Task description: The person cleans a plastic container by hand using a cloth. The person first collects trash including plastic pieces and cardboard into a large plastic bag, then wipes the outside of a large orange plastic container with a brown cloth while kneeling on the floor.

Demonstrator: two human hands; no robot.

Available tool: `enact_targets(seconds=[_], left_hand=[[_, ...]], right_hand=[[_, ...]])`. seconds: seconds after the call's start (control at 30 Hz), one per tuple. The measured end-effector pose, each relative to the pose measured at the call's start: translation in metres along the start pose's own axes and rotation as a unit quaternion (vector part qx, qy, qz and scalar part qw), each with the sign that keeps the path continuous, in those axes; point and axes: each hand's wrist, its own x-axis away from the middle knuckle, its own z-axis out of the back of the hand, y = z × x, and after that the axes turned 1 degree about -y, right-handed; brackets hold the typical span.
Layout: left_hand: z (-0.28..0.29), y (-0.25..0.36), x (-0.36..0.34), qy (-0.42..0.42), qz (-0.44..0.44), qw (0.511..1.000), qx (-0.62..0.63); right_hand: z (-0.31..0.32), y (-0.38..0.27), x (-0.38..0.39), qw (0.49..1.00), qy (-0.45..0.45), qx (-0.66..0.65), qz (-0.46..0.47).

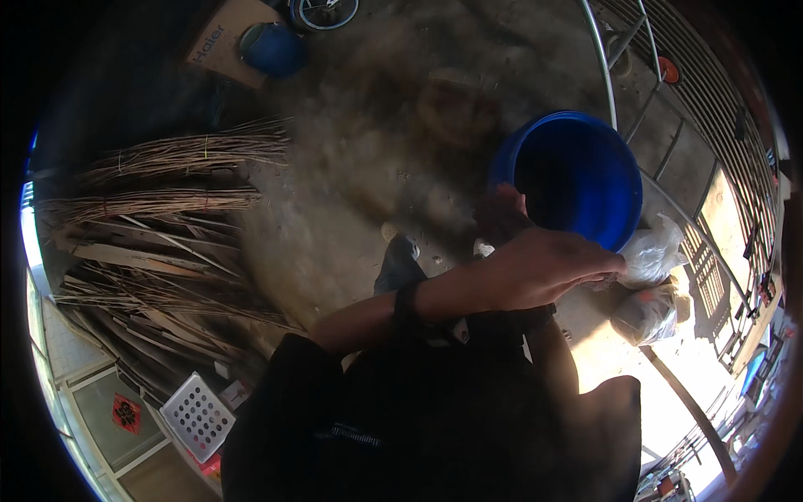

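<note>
An open blue plastic barrel (623, 180) stands in front of me to the right, its mouth facing up toward me and its inside dark. My forearms cross just before it. My left hand (556, 263), with a dark band on the wrist, reaches over to the near right part of the rim, fingers bent and closed there. Beneath it passes my right arm, and my right hand (503, 211) grips the left side of the rim. That hand is in shade, partly covered by the left one, and its fingertips are hard to see.
Bundled sticks (192, 155) and loose boards (142, 258) lie at left, above a white perforated crate (197, 417). A cardboard box (219, 42) and a blue container (273, 50) are far left. Metal railings (604, 58) and filled plastic bags (648, 314) flank the barrel at right.
</note>
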Motion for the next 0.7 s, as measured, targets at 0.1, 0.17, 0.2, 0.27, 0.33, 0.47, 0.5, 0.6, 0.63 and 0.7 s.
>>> enact_targets(seconds=[0.1, 0.17, 0.2, 0.27, 0.33, 0.47, 0.5, 0.6, 0.63, 0.7], left_hand=[[0.019, -0.008, 0.012, 0.020, 0.009, 1.000, 0.015], [0.048, -0.012, 0.018, 0.016, 0.028, 0.999, 0.005], [0.060, -0.015, 0.023, 0.024, 0.017, 0.999, 0.012], [0.089, -0.020, 0.034, 0.045, -0.003, 0.999, 0.018], [0.121, -0.020, 0.051, 0.039, -0.017, 0.999, 0.019], [0.208, -0.024, 0.096, -0.027, 0.083, 0.996, 0.031], [0.237, -0.034, 0.110, 0.003, 0.070, 0.998, -0.003], [0.320, -0.075, 0.180, 0.101, 0.176, 0.979, 0.027], [0.343, -0.090, 0.199, 0.110, 0.196, 0.974, 0.030], [0.377, -0.121, 0.222, 0.104, 0.206, 0.973, 0.002]], right_hand=[[-0.008, 0.009, -0.008, 0.998, 0.052, -0.030, 0.016], [-0.020, 0.014, -0.017, 0.995, 0.084, -0.052, 0.031], [-0.028, 0.015, -0.023, 0.992, 0.103, -0.062, 0.042], [-0.050, 0.020, -0.042, 0.987, 0.126, -0.082, 0.060], [-0.076, 0.024, -0.066, 0.980, 0.148, -0.109, 0.082], [-0.125, 0.024, -0.111, 0.947, 0.230, -0.161, 0.158], [-0.137, 0.021, -0.125, 0.936, 0.248, -0.171, 0.181], [-0.171, 0.000, -0.179, 0.903, 0.278, -0.171, 0.280], [-0.183, -0.011, -0.187, 0.899, 0.288, -0.104, 0.312], [-0.212, -0.032, -0.196, 0.869, 0.316, 0.092, 0.370]])
